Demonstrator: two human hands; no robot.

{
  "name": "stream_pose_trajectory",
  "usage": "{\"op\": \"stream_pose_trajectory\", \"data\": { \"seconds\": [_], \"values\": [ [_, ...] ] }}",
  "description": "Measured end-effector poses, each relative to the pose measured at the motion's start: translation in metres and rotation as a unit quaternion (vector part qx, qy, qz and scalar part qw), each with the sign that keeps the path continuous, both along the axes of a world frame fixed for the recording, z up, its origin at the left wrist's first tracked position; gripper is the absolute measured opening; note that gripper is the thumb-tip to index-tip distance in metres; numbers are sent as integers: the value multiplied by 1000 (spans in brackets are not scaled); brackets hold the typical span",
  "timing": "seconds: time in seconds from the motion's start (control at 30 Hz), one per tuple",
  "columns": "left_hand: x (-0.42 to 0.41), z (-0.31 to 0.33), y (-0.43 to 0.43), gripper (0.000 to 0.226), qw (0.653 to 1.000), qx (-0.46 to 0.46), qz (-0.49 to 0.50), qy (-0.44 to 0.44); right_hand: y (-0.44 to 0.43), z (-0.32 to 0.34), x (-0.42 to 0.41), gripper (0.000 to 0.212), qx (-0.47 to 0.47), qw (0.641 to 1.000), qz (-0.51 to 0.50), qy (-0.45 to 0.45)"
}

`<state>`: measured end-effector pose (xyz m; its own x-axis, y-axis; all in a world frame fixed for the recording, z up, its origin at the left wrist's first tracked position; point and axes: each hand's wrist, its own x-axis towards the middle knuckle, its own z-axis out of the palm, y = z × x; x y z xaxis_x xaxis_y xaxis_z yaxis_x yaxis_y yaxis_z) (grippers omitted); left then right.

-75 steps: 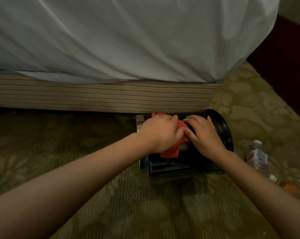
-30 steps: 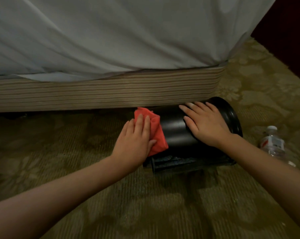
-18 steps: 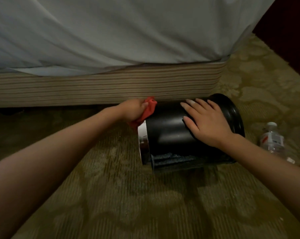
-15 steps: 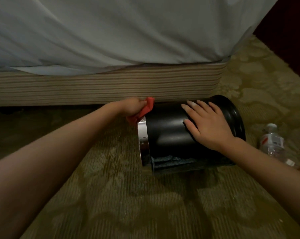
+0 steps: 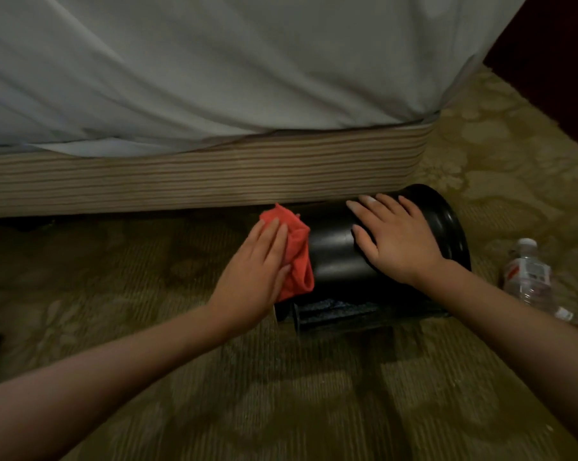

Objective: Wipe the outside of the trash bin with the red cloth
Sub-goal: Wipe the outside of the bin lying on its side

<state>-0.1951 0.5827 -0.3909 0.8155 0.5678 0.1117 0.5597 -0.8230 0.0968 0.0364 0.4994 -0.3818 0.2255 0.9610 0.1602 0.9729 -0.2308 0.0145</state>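
Note:
The black trash bin (image 5: pixel 334 254) lies on its side on the carpet, its flared rim pointing right and its base pointing left. The red cloth (image 5: pixel 297 251) covers the bin's left end. My left hand (image 5: pixel 257 271) presses flat on the cloth with straight fingers. My right hand (image 5: pixel 390 241) rests flat on the top of the bin near the rim, fingers spread. The bin's base is hidden behind the cloth and my left hand.
A bed with a white sheet (image 5: pixel 214 71) and a striped base (image 5: pixel 197 174) stands just behind the bin. A clear plastic water bottle (image 5: pixel 526 277) lies on the patterned carpet (image 5: pixel 314 394) to the right. A dark wall (image 5: pixel 553 44) stands at the far right.
My left hand has come forward from behind the bin's far left end and now lies flat over the cloth on the bin's left end. My right hand has stayed on the bin.

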Motion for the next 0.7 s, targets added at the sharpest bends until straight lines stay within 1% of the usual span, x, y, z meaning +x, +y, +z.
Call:
{"op": "stream_pose_trajectory", "data": {
  "seconds": [0.13,0.2,0.3,0.37,0.4,0.47,0.5,0.57,0.63,0.7],
  "values": [
    [27,7,30,55,998,-30,55,-6,10,2,3,53,-13,1000,0,6],
    [40,12,48,47,995,-73,71,-19,5,1,1,55,-17,1000,-5,1],
    [55,20,76,36,982,-167,86,14,-9,-1,-5,65,-18,1000,-7,-11],
    [63,22,90,40,963,-242,106,57,-12,-2,-6,65,-23,1000,-7,-10],
    [67,23,95,41,954,-269,119,64,-11,-2,-6,64,-21,1000,-8,-10],
    [69,21,97,40,943,-301,133,54,-8,-2,-3,62,-14,1000,-13,-6],
    [67,21,95,40,943,-304,129,38,-7,-3,-2,61,-11,1000,-13,-3],
    [57,20,87,38,958,-271,96,-4,-6,-3,-3,61,-3,1000,-11,-1],
    [43,21,70,40,978,-198,42,-42,-8,-3,-4,62,3,1000,-11,2],
    [29,18,48,48,994,-103,12,-30,-8,-3,-4,64,2,1000,-13,6]
  ]
}}
